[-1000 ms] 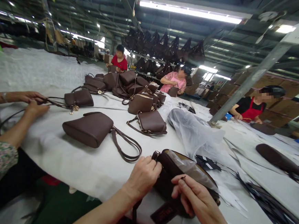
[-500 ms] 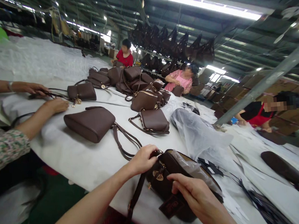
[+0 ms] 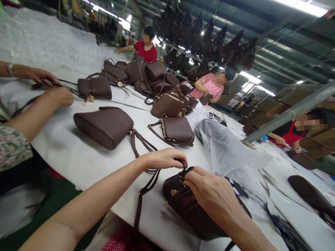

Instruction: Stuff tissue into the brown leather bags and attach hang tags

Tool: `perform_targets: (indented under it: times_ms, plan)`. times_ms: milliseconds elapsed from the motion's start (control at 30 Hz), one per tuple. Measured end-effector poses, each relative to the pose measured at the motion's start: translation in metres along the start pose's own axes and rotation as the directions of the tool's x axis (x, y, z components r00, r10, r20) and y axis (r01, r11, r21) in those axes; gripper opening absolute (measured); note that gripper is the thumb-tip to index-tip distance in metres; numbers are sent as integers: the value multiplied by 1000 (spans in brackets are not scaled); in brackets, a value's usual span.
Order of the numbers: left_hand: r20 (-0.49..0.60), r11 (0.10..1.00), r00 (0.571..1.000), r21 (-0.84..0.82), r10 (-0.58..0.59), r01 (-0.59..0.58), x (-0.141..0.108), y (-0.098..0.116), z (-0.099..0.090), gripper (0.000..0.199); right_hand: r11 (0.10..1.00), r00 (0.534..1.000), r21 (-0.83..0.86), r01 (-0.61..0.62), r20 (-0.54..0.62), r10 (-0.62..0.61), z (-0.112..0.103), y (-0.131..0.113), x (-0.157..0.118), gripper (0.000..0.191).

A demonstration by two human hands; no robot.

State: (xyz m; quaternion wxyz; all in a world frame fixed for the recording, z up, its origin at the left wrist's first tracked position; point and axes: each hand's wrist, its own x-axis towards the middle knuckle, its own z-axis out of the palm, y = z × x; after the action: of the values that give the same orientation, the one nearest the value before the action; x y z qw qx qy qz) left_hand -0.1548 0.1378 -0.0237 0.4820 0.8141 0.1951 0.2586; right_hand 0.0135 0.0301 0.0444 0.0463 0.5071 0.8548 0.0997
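A dark brown handbag (image 3: 198,223) lies on the white-covered table in front of me, with a gold emblem and a hanging tag (image 3: 187,200) with reddish print on its front. At its upper left corner, my left hand (image 3: 168,158) is closed, pinching a short piece of the bag's strap (image 3: 183,163). My right hand (image 3: 213,191) is bent over the bag's top edge, thumb and fingers pressed together there; what lies between the fingertips is mostly hidden. A long strap (image 3: 138,213) trails from the bag's left side.
Brown handbags (image 3: 103,126) lie left and ahead, with a pile (image 3: 152,78) farther back. Clear plastic sheeting (image 3: 224,148) and black straps (image 3: 282,224) are on the right. A co-worker's hands (image 3: 51,88) hold a bag strap at left. A metal pole (image 3: 296,107) slants across the right.
My right hand has moved from the bag's front up to its top edge. The tag has swung up across the front, and the pale stuffing in the opening is now covered.
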Motion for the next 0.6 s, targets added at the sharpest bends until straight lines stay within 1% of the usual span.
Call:
perform_targets:
  times_ms: [67,100,167,233,300,433,500,600]
  plan:
    - [55,981,996,-176,-77,85,0,-9,-4,16,999,1000,-35,-10,27,11,3,-2,5,21]
    - [92,965,991,-237,-95,114,1,-13,-6,17,999,999,-45,-23,38,24,4,-2,7,22]
    - [166,945,983,-302,-80,128,5,-18,-11,18,996,997,-69,-47,64,52,4,-1,9,24]
    - [200,947,979,-305,-43,104,10,-20,-15,17,991,993,-121,-59,93,70,1,1,13,28]
    - [189,958,981,-274,-35,87,14,-21,-17,17,980,991,-192,-51,111,74,-3,1,18,28]
    - [114,958,991,-271,-65,94,17,-23,-13,17,953,983,-304,2,173,53,-11,0,32,24]
    - [81,954,995,-289,-64,85,17,-25,-10,15,950,979,-311,25,201,40,-13,1,38,23]
    - [68,950,996,-306,-50,69,18,-29,-6,14,965,977,-259,36,212,21,-12,6,43,25]
